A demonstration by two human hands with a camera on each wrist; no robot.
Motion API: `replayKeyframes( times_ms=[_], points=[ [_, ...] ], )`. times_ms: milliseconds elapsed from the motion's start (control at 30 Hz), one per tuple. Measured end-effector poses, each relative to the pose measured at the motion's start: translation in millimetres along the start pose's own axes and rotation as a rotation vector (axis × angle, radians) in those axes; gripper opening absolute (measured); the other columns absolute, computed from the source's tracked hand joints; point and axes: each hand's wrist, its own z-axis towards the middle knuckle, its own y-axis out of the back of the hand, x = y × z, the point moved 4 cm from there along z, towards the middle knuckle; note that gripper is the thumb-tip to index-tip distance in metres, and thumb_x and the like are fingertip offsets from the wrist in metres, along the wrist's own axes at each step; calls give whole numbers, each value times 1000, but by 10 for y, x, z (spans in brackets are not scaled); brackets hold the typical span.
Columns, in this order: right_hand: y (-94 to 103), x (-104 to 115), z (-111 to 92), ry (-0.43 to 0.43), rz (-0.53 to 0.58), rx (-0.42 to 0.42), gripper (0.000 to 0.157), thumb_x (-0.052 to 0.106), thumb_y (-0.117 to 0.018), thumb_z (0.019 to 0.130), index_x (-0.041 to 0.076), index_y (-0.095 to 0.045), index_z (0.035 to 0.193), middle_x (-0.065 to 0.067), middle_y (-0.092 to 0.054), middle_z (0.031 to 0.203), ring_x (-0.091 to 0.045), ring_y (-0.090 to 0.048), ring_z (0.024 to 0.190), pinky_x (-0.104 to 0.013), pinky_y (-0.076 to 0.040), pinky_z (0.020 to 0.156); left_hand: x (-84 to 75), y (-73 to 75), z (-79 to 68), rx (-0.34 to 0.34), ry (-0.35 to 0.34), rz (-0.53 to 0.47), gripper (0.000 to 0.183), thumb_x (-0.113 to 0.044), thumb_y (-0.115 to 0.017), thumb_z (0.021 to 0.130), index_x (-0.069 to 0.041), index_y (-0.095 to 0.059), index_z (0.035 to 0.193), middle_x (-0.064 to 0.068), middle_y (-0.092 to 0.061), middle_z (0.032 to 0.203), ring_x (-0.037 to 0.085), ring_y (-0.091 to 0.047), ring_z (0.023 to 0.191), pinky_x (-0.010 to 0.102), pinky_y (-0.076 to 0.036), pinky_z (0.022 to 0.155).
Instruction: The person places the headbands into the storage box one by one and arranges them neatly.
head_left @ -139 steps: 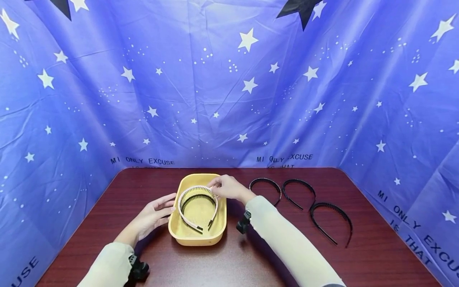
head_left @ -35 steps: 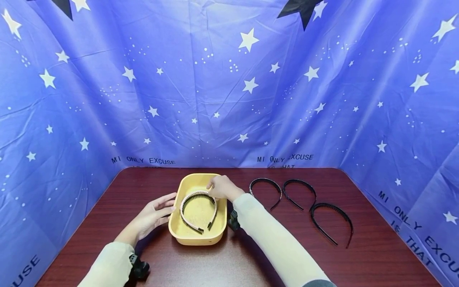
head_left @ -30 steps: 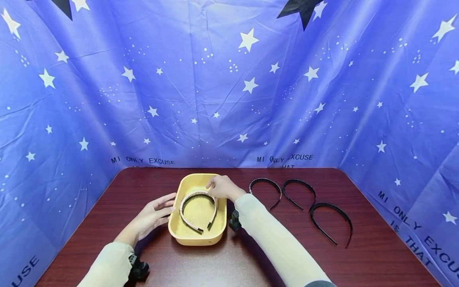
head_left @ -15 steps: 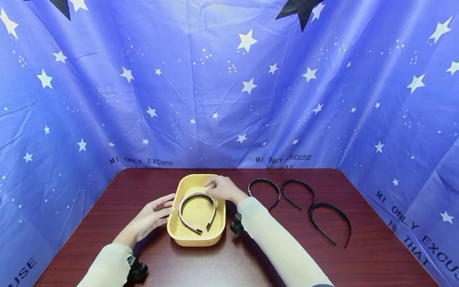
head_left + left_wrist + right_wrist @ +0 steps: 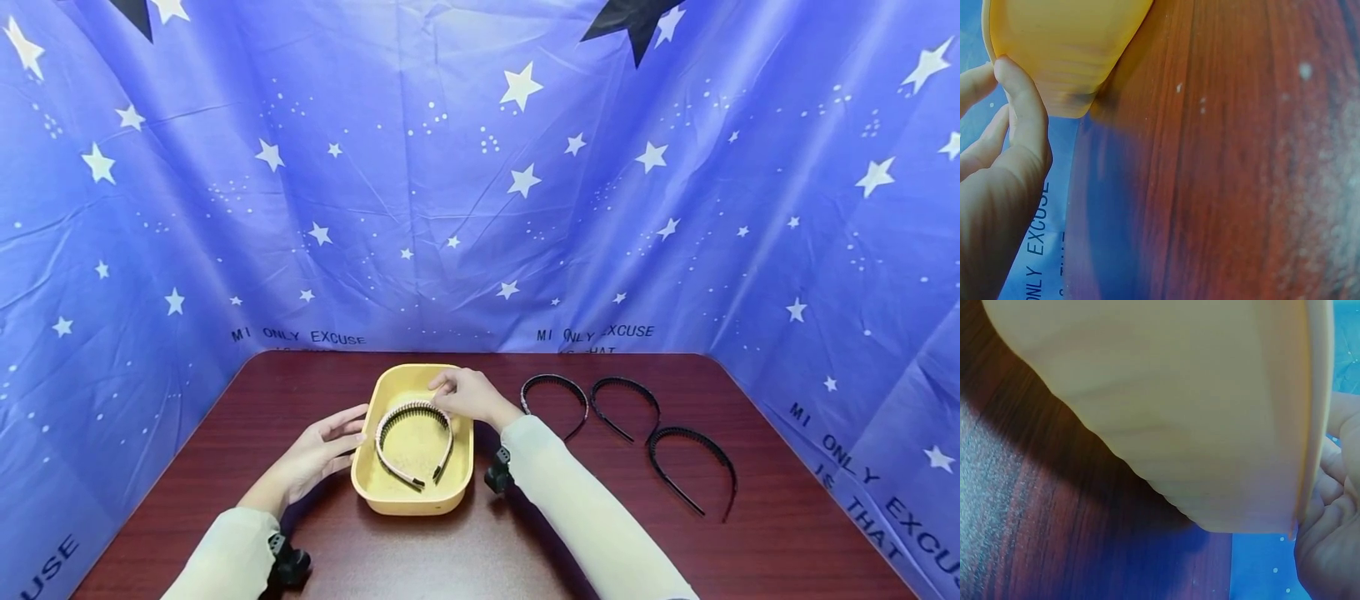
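Observation:
A pale headband with dark teeth and black tips lies in the yellow basin, its ends toward me. A black headband seems to lie under it, mostly covered. My left hand touches the basin's left side, fingers spread and fairly straight; in the left wrist view the thumb meets the wall near the rim. Over the right rim reaches my right hand, fingers bent down beside the headband's upper right curve. Whether they pinch it is hidden; the right wrist view shows only curled fingers behind the rim.
Several things lie right of the basin: a black headband with a patterned band, a second black headband and a third one nearer me. The dark red table ends at a blue star-printed curtain.
The pale headband, earlier raised in my right hand, has come down over the black one in the basin. Lately the right hand has risen slightly while the headband stayed. My left hand has not moved.

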Motion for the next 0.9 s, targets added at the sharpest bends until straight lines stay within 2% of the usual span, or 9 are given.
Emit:
replayKeyframes(
  times_ms=[200, 400, 667, 900],
  points=[
    [6, -29, -11, 6, 35, -19, 29, 7, -67, 85, 0, -70, 113, 1, -67, 81, -15, -66, 65, -26, -57, 62, -1, 2, 14, 5, -3, 6, 66, -7, -63, 98, 0, -30, 155, 27, -45, 142, 21, -60, 114, 39, -54, 93],
    [7, -4, -44, 5, 47, -29, 29, 6, -67, 86, -2, -69, 114, -1, -66, 83, -25, -68, 71, -26, -56, 63, 5, 4, 8, 18, -12, 17, 66, -7, -62, 99, 1, -29, 155, 27, -44, 142, 20, -61, 113, 39, -54, 93],
    [4, 40, -87, 32, 9, -62, 25, 7, -67, 87, 1, -70, 111, 1, -66, 84, -9, -62, 67, -25, -55, 63, 6, 18, -4, 7, -9, 9, 66, -6, -63, 98, 1, -30, 155, 22, -49, 139, 18, -62, 111, 38, -54, 92],
    [13, 59, -121, 71, -14, -51, 26, 9, -66, 89, 3, -70, 114, 3, -66, 88, -8, -61, 74, -24, -53, 69, -14, 11, -9, 14, -12, 8, 66, -6, -63, 98, 1, -29, 155, 26, -46, 141, 20, -61, 112, 38, -54, 92]
  ],
)
